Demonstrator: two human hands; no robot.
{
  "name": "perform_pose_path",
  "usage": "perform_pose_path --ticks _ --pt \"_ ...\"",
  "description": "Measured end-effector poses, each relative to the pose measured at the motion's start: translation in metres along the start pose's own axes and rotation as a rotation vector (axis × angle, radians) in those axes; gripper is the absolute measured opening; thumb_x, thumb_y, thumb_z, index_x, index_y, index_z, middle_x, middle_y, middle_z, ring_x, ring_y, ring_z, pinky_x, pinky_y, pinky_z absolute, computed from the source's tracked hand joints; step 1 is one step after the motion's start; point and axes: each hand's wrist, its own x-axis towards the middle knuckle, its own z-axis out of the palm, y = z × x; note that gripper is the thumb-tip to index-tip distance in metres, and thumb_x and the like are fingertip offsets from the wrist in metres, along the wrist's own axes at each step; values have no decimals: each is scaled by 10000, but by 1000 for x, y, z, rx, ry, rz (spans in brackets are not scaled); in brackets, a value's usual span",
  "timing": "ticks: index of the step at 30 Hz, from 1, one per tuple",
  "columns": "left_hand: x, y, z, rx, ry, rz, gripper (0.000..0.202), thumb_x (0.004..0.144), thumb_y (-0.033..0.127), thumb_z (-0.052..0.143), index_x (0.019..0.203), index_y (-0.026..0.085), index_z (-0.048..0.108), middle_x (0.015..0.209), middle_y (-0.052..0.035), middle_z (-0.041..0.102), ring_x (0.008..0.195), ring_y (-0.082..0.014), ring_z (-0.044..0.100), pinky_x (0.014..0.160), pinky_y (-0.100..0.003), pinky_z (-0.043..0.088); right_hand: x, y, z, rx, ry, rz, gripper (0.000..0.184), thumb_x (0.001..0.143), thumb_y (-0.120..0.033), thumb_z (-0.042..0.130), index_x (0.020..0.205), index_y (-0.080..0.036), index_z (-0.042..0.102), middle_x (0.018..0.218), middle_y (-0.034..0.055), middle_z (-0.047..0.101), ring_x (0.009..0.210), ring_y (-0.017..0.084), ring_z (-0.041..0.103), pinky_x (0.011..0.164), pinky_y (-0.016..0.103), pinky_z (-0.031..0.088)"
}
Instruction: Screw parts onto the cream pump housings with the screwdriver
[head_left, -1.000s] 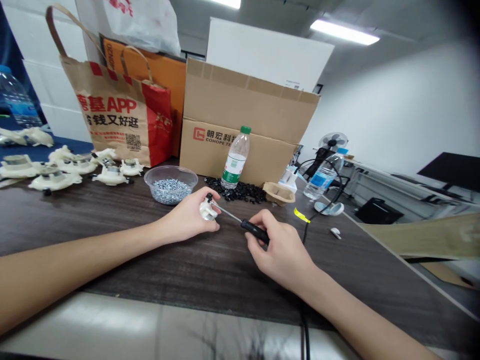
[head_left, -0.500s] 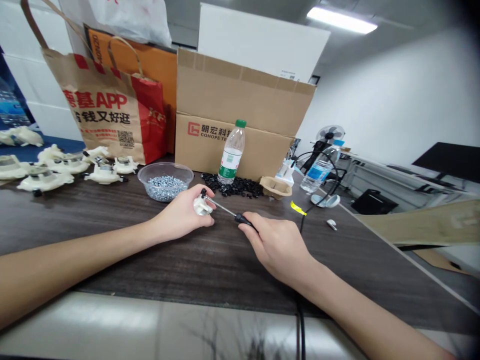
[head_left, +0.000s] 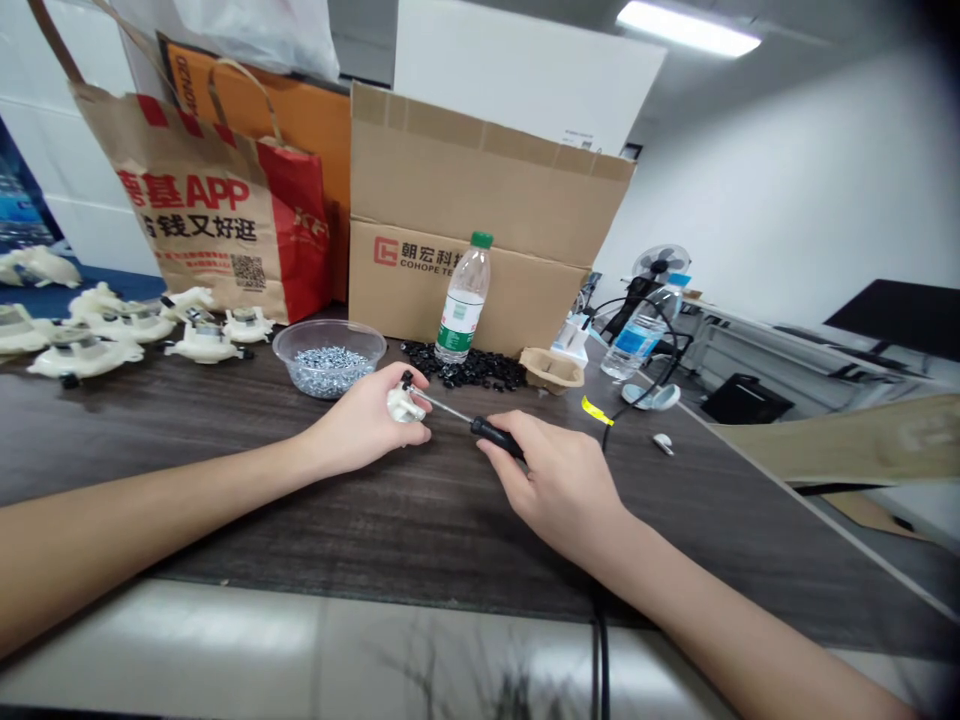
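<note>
My left hand [head_left: 367,420] is closed around a small white plastic part [head_left: 405,404] that has a black piece on its top. In my right hand [head_left: 559,475] is a screwdriver [head_left: 496,435], gripped by its black handle. The metal shaft points left, and its tip meets the part by the black piece; whether a screw sits there is too small to tell. Just behind my left hand stands a clear plastic bowl [head_left: 289,368] with many small silvery screws [head_left: 330,368]. A heap of small black pieces [head_left: 487,372] lies beyond both hands.
Several cream plastic assemblies [head_left: 86,355] lie at the left. A green-capped bottle [head_left: 459,310] stands among the black pieces before a cardboard box [head_left: 480,180]. A paper bag [head_left: 210,210] is behind the bowl. To the right are a pulp tray [head_left: 551,369], a water bottle [head_left: 641,335] and a cable [head_left: 606,440].
My right hand has shifted its grip slightly on the screwdriver, showing more of the handle. The white part stays in my left hand. The view has tilted a little.
</note>
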Motion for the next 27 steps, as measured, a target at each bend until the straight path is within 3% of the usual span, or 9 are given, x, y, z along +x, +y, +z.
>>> perform_pose_path --ticks 4,9,12,15,17,20,23,27 --pt "-2 -2 1 38 11 31 425 649 176 722 1019 203 514 929 8 667 782 -156 609 743 -282 467 0 -3 -1 -131 -33 -26 297 975 -368 395 957 -190 632 823 81 736 714 224 682 579 293 371" --pt "-4 0 3 133 18 38 428 664 192 722 1039 218 517 927 17 661 781 -155 600 747 -287 458 4 -8 -3 114 -171 99 358 998 -350 331 796 -221 597 635 -5 670 573 164 621 558 268 345" --pt "-2 1 4 121 15 24 439 663 195 729 1047 212 515 932 13 665 791 -157 608 759 -290 462 5 -8 -4 259 -157 164 154 915 -375 508 873 -235 554 633 -44 641 547 144 583 543 250 355" --pt "0 1 3 90 22 15 440 665 200 732 1047 205 512 938 9 669 806 -162 619 778 -294 466 5 -5 -3 271 -111 155 125 833 -277 590 930 -233 524 665 -49 638 531 139 559 513 244 355" --pt "0 1 2 101 27 20 439 668 201 728 1050 208 512 950 9 673 819 -168 624 790 -298 464 4 -2 -2 216 -71 100 59 862 -250 549 918 -229 551 754 -21 677 583 145 588 536 250 378" --pt "-1 0 0 161 42 37 431 673 202 716 1053 216 514 957 13 680 824 -171 624 789 -298 459 4 2 -2 94 -17 30 148 917 -299 512 1009 -223 601 921 36 720 779 191 658 659 282 435" --pt "-3 -1 -1 227 57 60 431 682 211 706 1065 226 511 958 19 680 819 -171 620 779 -299 456 5 2 -2 46 -57 11 226 960 -331 441 1019 -202 619 922 76 722 885 238 661 725 317 430" --pt "-6 -1 -1 300 50 103 426 692 211 693 1071 245 501 955 35 678 813 -167 622 777 -302 454 6 -2 -2 158 -184 63 328 998 -349 333 845 -221 592 686 4 670 641 180 629 601 284 378"
